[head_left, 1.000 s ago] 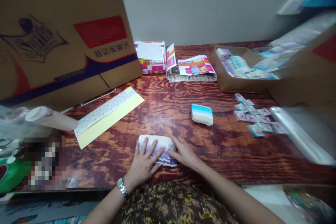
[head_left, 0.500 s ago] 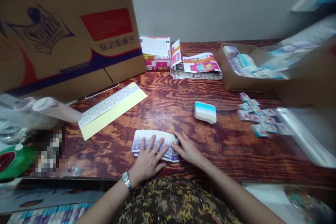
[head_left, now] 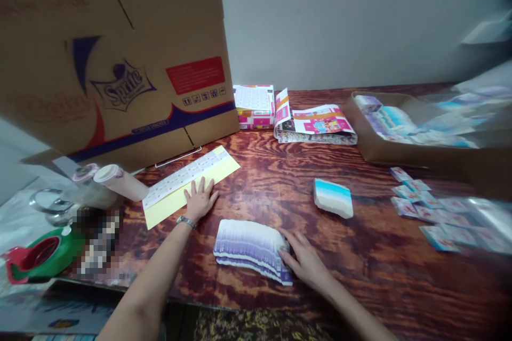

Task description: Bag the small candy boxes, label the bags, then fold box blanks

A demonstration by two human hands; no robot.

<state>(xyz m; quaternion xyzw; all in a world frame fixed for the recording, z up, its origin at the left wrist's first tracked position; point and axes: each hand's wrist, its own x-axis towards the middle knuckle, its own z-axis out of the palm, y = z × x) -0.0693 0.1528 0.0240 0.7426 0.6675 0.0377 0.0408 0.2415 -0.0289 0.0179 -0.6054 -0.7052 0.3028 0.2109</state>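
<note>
My left hand (head_left: pixel 200 200) lies with fingers spread on the yellow backing (head_left: pixel 168 213) of a sheet of small printed stickers (head_left: pixel 188 176). In front of me is a fanned stack of purple-and-white packets (head_left: pixel 248 248), overlapping in a long row. Around its right end curl the thumb and fingers of my right hand (head_left: pixel 302 258), holding it against the table; part of that end is hidden. Beyond my right hand stands a smaller stack of blue-and-white packets (head_left: pixel 333 197), touched by neither hand.
A large cardboard box (head_left: pixel 200 117) rises at back left. Bottles (head_left: pixel 124 181) and a green tape dispenser (head_left: pixel 66 248) stand left. Colourful folded wrappers (head_left: pixel 320 122) lie at the back. Right are an open carton (head_left: pixel 372 146) of packets and several small loose packets (head_left: pixel 416 197).
My left hand has left the purple-and-white stack and moved forward and left onto the sticker sheet. My right hand stays at the stack's right end. The view has shifted left and up.
</note>
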